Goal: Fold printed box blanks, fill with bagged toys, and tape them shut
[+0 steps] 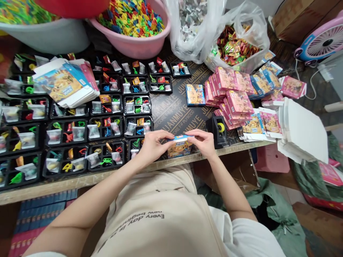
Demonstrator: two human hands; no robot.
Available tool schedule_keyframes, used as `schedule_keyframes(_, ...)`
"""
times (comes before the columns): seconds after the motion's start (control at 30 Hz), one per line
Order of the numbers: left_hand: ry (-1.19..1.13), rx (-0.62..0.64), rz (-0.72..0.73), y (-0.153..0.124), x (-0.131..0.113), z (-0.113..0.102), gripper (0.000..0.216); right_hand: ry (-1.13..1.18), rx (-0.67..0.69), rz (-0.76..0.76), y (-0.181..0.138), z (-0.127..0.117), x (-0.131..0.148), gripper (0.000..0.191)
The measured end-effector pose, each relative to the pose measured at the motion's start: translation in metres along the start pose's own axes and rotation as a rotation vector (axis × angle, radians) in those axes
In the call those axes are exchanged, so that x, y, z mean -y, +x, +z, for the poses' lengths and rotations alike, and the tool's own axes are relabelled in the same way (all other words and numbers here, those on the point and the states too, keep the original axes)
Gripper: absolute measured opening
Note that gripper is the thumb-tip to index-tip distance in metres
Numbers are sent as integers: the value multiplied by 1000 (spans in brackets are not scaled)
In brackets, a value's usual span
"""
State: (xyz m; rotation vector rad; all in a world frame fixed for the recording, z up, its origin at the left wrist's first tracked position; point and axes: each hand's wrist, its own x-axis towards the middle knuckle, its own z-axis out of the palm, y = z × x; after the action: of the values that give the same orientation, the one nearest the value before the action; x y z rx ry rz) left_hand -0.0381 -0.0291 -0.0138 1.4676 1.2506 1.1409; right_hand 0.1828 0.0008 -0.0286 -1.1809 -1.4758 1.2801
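A small blue and yellow printed box stands upright at the table's front edge, held between my two hands. My left hand pinches its top left corner with thumb and fingers. On the top right corner, the fingers of my right hand are closed in the same way. Just right of my right hand sits a black tape dispenser. To the left, black trays with small toys and wrapped sweets lie in rows. Another blue box lies flat farther back.
Pink boxes are piled at the right, near stacked white cartons. A pink tub of plastic pieces and a plastic bag of wrapped sweets line the back. Flat printed boxes rest on trays. A fan stands at the far right.
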Motion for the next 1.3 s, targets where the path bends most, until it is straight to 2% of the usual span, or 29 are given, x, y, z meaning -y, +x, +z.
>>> schedule_keyframes(0.1, -72, 43, -100, 5, -3, -2, 13, -8, 37, 14, 3, -4, 7, 11)
schedule_keyframes(0.2, -76, 54, -108, 7, -5, -2, 17, 7, 38, 7, 5, -3, 11, 13)
schedule_keyframes(0.27, 4, 45, -29, 5, -6, -2, 16, 10, 34, -15, 5, -2, 12, 12)
schedule_keyframes(0.43, 219, 92, 321, -10, -1, -2, 14, -2, 38, -37, -1, -4, 9, 9)
schedule_keyframes(0.53, 331, 98, 435, -15, 2, -2, 17, -3, 25, -76, -7, -7, 4, 10)
schedule_keyframes(0.63, 444, 72, 465, -14, -1, 5, 15, -19, 11, -138, -15, -8, 0, 9)
schedule_keyframes(0.7, 502, 105, 452, -11, -4, 15, 13, -35, 14, -139, -20, -9, 1, 6)
schedule_keyframes(0.8, 531, 212, 448, -9, -5, 29, 16, 34, 29, -53, -24, -11, 5, 7)
schedule_keyframes(0.87, 528, 229, 481, -10, -3, 35, 18, 92, 12, -1, -24, -13, 9, 9)
schedule_keyframes(0.93, 520, 206, 522, -11, 0, 37, 19, 78, 1, 2, -23, -15, 13, 8)
schedule_keyframes(1.07, 446, 161, 543, -15, 10, 34, 25, -82, 48, -92, -22, -18, 20, 7)
schedule_keyframes(1.3, 454, 159, 590, -20, 19, 39, 29, -152, 61, -180, -42, -14, 11, 10)
